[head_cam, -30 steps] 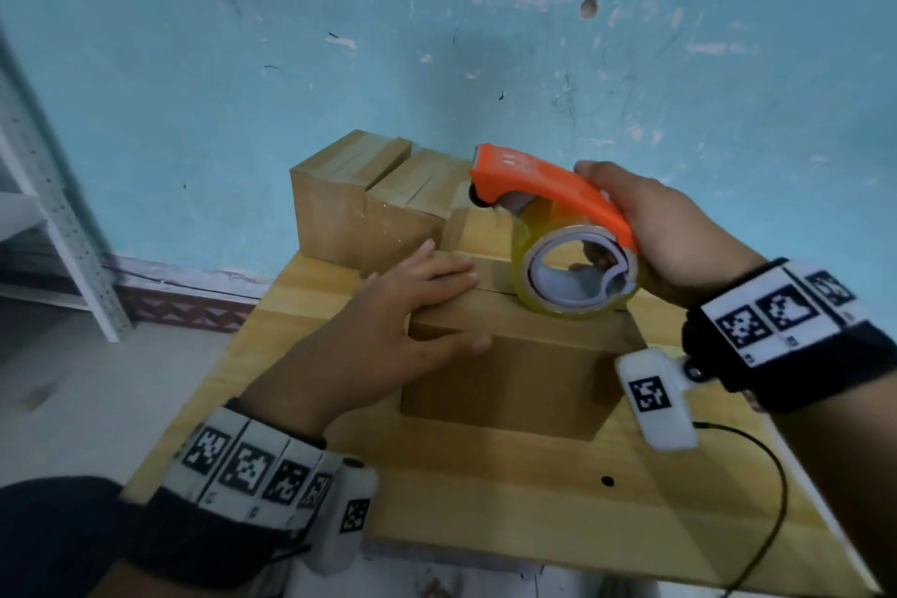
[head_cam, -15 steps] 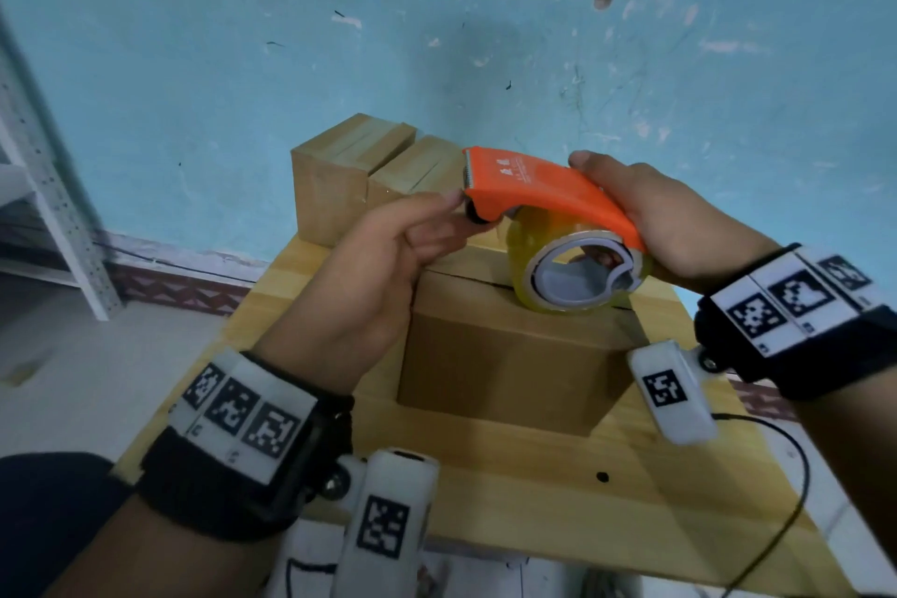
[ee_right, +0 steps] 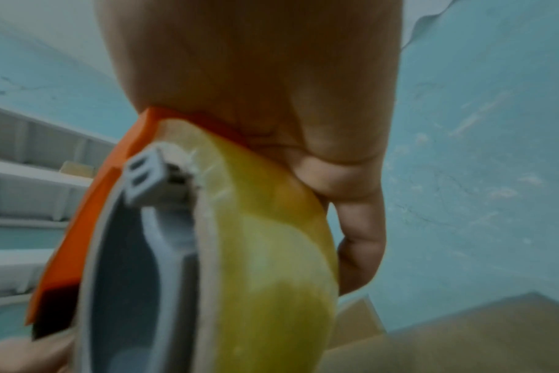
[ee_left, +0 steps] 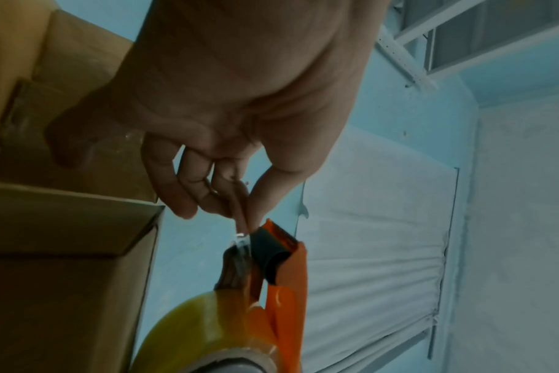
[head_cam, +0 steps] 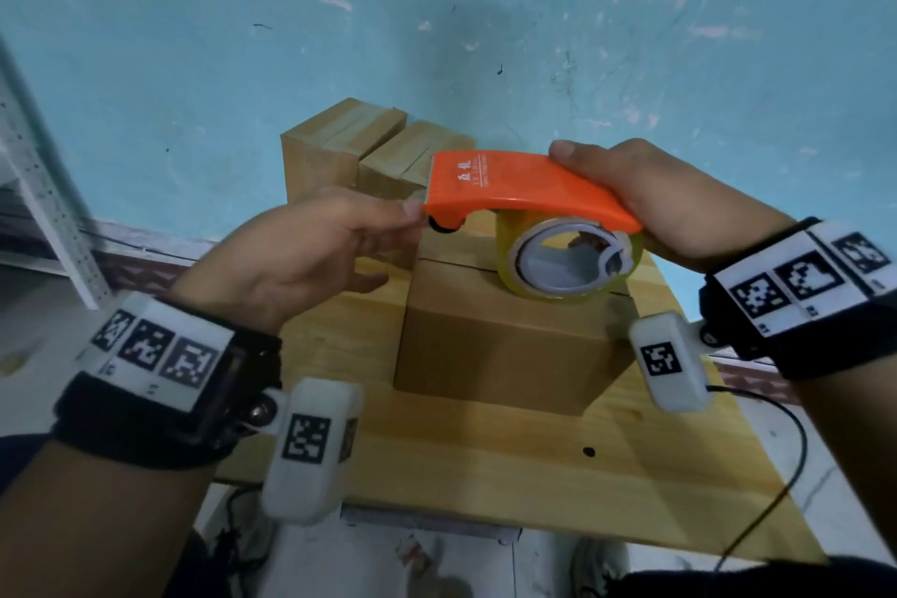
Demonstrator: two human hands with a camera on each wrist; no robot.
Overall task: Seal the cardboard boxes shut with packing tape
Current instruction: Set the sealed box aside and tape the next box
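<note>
A closed cardboard box (head_cam: 500, 345) sits in the middle of the wooden table (head_cam: 485, 476). My right hand (head_cam: 660, 204) grips an orange tape dispenser (head_cam: 524, 189) with a yellowish tape roll (head_cam: 568, 262) just above the box top. The dispenser (ee_left: 284, 290) and the roll (ee_right: 272, 252) fill the wrist views. My left hand (head_cam: 310, 248) is at the dispenser's front end. Its thumb and forefinger pinch the clear tape end (ee_left: 241, 234) at the dispenser's mouth. The box (ee_left: 58, 265) shows at the left of the left wrist view.
Two more cardboard boxes (head_cam: 340, 151) stand against the blue wall at the table's far edge. A white metal rack (head_cam: 43, 219) stands on the left. A black cable (head_cam: 776, 490) hangs over the table's right side.
My left hand has left the box top and risen to the dispenser's front, where it now pinches the tape end. The dispenser has tilted and lifted slightly.
</note>
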